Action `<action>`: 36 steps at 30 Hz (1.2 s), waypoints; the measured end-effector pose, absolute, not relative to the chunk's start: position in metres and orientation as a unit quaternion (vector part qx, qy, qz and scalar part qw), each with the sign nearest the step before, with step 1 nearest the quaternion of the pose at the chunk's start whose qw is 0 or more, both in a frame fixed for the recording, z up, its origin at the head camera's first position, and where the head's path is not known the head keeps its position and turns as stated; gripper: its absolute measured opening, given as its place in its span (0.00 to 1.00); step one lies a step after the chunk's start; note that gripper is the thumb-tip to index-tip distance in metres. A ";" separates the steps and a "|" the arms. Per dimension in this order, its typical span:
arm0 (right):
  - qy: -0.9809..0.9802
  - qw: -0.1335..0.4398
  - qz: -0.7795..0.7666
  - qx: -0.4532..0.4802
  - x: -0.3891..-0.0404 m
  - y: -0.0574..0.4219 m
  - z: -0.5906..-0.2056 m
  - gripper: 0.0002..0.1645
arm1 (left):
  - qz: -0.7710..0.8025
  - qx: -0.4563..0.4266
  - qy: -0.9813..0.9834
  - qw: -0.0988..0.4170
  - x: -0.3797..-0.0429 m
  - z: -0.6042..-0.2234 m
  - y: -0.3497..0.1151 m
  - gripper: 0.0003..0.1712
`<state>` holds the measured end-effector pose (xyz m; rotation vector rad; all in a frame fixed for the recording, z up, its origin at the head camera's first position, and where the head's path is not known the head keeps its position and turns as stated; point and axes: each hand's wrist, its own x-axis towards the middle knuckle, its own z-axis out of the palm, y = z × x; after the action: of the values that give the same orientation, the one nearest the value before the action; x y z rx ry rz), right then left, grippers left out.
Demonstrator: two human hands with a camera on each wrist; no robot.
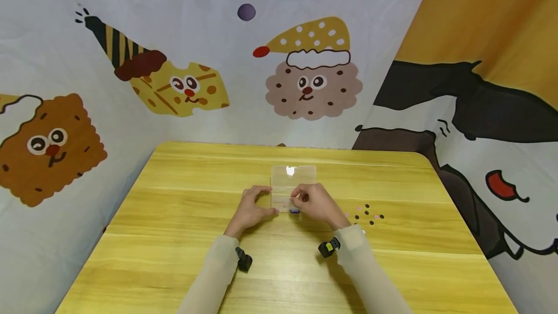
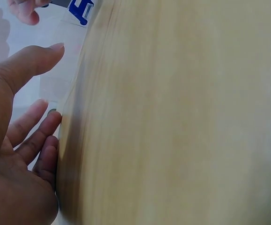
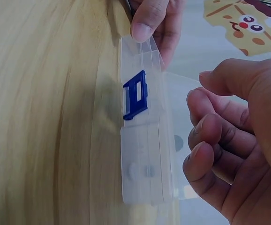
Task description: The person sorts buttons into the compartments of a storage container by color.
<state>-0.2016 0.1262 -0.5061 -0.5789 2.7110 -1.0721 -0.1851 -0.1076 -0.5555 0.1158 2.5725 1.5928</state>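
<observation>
A clear plastic box (image 1: 279,197) with a blue latch (image 3: 135,95) stands on the table, its lid (image 1: 301,174) raised at the far side. My left hand (image 1: 251,210) holds the box's left end, thumb at the near corner and fingers along the side. Over the box's right part is my right hand (image 1: 317,202), fingers curled and the thumb tip close to the index fingertip. Nothing shows in the small gap between them in the right wrist view. Through the box wall a pale round piece (image 3: 132,171) and a dark one (image 3: 149,171) show faintly.
Several small black discs (image 1: 367,212) and pink discs (image 1: 377,217) lie scattered on the wooden table (image 1: 183,256) to the right of the box. Behind the table hangs a cloth (image 1: 244,125) printed with cartoon food. Each wrist wears a small black camera.
</observation>
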 end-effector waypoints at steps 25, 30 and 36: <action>0.917 0.044 -0.348 -0.189 -0.179 0.172 -0.506 0.05 | 0.528 0.031 0.846 0.066 -0.185 -0.560 -0.112 0.39; 0.920 0.039 -0.345 -0.182 -0.176 0.183 -0.505 0.07 | 0.527 0.037 0.847 0.066 -0.186 -0.560 -0.112 0.40; 0.924 0.036 -0.344 -0.165 -0.171 0.202 -0.498 0.07 | 0.529 0.045 0.845 0.067 -0.186 -0.559 -0.111 0.40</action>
<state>-0.1715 0.2022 -0.4985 -0.5062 2.8372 -1.0575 -0.1863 -0.1106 -0.5595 0.1370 2.5463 1.5946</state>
